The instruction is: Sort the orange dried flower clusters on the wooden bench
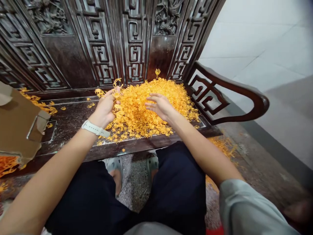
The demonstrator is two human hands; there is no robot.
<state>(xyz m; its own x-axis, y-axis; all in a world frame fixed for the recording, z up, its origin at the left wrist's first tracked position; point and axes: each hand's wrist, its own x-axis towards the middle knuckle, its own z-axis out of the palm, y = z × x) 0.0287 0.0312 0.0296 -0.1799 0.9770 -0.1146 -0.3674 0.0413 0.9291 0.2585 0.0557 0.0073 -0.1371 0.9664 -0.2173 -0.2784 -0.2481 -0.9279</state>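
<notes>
A big heap of small yellow, claw-shaped pieces point(156, 88) lies on the dark wooden bench seat point(70, 120). At the heap's left side, my left hand point(106, 106) has its fingers curled round a few yellow pieces point(117, 94); some stick out above the fingertips. A pale watch band circles that wrist. My right hand point(160, 105) is over the heap's middle with fingers stretched apart, and no piece shows in it. One single yellow piece point(157, 72) appears above the heap's back edge, against the backrest.
A torn cardboard box point(19, 120) stands at the left, with yellow pieces behind it and orange ones at its lower opening. The carved backrest point(105, 42) rises behind the heap. A curved armrest point(230, 91) bounds the right. More yellow bits point(223, 147) litter the floor.
</notes>
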